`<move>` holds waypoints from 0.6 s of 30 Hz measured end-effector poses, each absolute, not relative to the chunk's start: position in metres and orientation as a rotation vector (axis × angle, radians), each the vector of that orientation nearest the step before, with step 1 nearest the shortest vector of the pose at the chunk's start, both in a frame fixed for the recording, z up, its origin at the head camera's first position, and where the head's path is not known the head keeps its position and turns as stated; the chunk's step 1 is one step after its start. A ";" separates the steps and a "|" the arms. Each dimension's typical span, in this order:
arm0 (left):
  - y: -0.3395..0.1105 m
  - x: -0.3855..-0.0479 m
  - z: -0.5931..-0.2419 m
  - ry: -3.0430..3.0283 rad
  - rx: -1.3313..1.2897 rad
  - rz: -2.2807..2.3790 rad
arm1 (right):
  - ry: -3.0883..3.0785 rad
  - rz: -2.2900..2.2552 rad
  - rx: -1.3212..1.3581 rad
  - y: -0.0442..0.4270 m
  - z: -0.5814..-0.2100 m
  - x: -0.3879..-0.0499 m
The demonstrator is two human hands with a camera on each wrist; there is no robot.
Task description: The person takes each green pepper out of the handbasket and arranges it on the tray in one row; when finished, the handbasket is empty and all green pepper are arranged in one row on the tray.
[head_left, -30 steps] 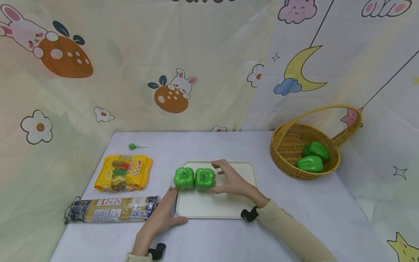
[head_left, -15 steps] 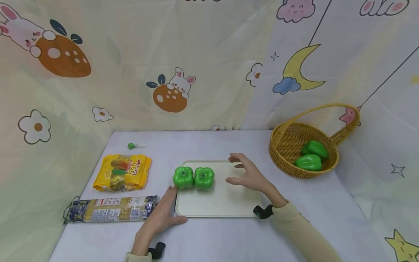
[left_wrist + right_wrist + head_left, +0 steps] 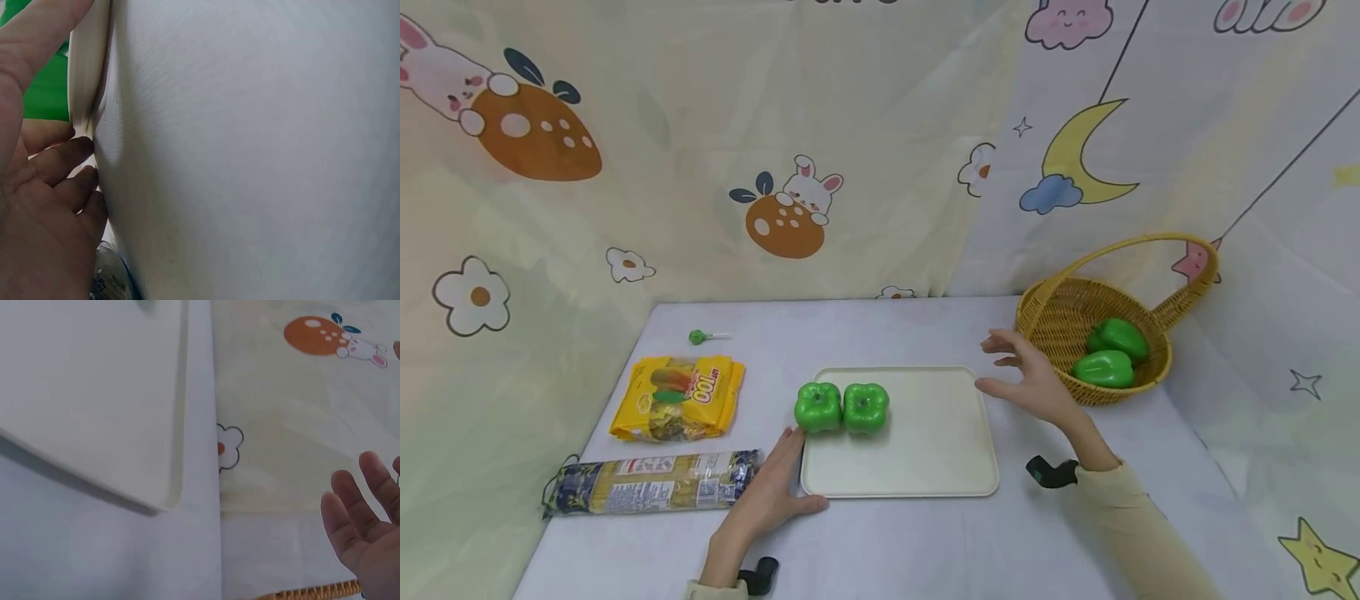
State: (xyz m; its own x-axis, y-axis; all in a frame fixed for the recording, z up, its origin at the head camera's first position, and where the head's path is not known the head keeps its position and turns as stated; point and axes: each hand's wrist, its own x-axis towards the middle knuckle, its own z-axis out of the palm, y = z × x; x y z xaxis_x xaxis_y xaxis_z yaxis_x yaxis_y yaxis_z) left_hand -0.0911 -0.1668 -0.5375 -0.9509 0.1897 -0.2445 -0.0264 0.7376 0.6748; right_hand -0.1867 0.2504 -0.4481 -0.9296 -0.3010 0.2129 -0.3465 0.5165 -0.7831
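Observation:
Two green bell peppers, one [image 3: 817,407] beside the other [image 3: 866,407], stand at the left end of a white tray [image 3: 932,442]. My left hand [image 3: 772,487] rests at the tray's left edge, fingers extended along it and thumb near its front corner; the left wrist view shows the fingertips [image 3: 84,147] against the rim. In the air between the tray and a wicker basket [image 3: 1037,333] is my right hand [image 3: 1033,379], fingers loosely bent with nothing between them. Inside the basket lie two more green peppers, a rear one [image 3: 1117,337] and a front one [image 3: 1103,368].
Left of the tray lie a yellow snack bag [image 3: 677,398], a long pack of dry noodles [image 3: 655,483] and a small green lollipop [image 3: 698,337]. The basket's arched handle [image 3: 1138,239] rises above it. A printed cloth [image 3: 895,167] hangs behind the white table [image 3: 910,550].
My right hand has moved from beside the right-hand pepper on the tray, away to the right towards the basket. The left hand and both tray peppers have stayed in place.

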 end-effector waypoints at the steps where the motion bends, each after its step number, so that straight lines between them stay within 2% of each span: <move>1: -0.167 -0.091 -0.538 2.643 0.128 1.037 | -2.678 1.402 0.566 0.256 -0.446 -0.187; 14: -0.168 -0.090 -0.540 2.654 0.138 1.024 | -2.530 1.476 0.424 0.332 -0.419 -0.186; 18: -0.168 -0.090 -0.539 2.652 0.151 1.027 | -2.528 1.469 0.258 0.364 -0.420 -0.190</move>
State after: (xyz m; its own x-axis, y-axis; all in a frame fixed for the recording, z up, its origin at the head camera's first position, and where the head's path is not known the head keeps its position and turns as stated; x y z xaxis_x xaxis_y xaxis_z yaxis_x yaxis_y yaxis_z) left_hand -0.0900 -0.1679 -0.5394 -0.9517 0.2012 -0.2320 -0.0075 0.7400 0.6726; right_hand -0.1903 0.3638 -0.4200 -0.9635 -0.0474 0.2634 -0.2523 0.4891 -0.8349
